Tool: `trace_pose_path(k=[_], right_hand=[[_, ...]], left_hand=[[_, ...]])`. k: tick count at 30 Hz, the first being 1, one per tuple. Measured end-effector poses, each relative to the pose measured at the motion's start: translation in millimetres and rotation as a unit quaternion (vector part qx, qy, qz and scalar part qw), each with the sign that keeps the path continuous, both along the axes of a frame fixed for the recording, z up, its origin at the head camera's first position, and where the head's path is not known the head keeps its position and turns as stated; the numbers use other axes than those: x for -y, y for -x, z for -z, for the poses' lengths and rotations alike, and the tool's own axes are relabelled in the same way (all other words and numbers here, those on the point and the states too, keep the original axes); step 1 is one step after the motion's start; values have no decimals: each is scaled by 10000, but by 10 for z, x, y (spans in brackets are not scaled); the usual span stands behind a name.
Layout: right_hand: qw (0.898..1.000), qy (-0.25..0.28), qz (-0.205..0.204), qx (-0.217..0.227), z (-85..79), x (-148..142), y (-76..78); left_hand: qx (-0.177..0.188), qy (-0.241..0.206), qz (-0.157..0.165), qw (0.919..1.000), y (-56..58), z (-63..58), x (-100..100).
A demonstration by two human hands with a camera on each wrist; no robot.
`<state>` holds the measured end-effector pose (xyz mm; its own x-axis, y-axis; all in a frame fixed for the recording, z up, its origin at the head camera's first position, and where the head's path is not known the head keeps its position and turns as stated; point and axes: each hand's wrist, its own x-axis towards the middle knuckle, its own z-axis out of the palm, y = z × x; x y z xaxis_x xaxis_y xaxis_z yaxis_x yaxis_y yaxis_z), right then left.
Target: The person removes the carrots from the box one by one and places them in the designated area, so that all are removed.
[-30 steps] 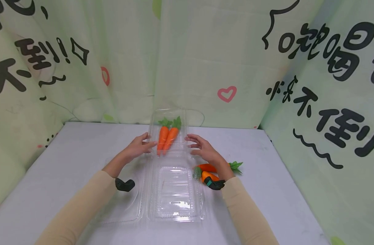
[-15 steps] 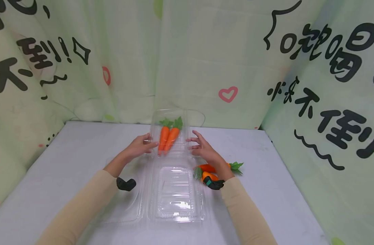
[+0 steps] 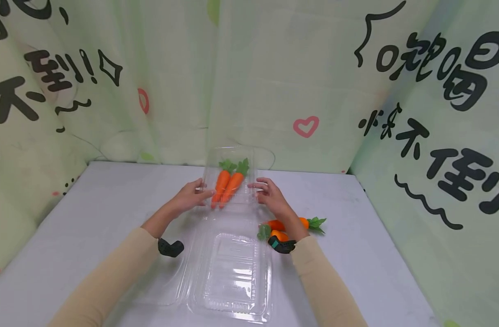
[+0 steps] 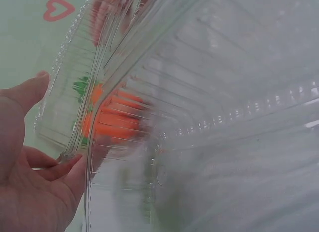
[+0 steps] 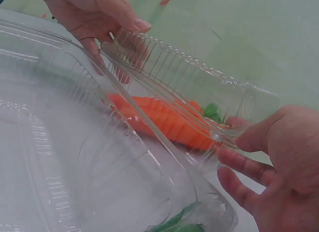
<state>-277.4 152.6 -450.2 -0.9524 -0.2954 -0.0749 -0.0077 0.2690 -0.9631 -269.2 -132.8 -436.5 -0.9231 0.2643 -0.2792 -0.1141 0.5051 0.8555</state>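
A clear plastic container (image 3: 210,159) stands at the far middle of the table, with two orange carrots (image 3: 233,184) with green tops inside. My left hand (image 3: 188,197) grips its left edge, the rim between thumb and fingers in the left wrist view. On the opposite side, my right hand (image 3: 274,197) pinches the rim with thumb and index finger, the other fingers bent below, as the right wrist view shows. Nearer to me extends another clear plastic section (image 3: 233,272) with a ribbed panel, large in both wrist views. The carrots appear blurred through the plastic there.
More carrots (image 3: 302,222) with leafy tops lie right of the plastic, partly hidden by my right wrist. Another clear plastic piece (image 3: 163,286) lies at the left on the white table (image 3: 347,254). Printed curtains (image 3: 253,91) enclose the back and sides.
The near clear section has shifted toward me and turned slightly. The far container and its carrots have moved a little right and tilted. Both hands have closed in on the rim.
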Motion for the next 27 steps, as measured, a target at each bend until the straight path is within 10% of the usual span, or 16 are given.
trace_pose_path(k=[14,27], right_hand=[[9943,-180,-1039,129,6,-84,-15],[9947,-850,-562,-157,71,-31,-17]], left_hand=[[-29,63,-75,9999,-14,-3,4],[25,148,-104,9998,-25,-6,-8]])
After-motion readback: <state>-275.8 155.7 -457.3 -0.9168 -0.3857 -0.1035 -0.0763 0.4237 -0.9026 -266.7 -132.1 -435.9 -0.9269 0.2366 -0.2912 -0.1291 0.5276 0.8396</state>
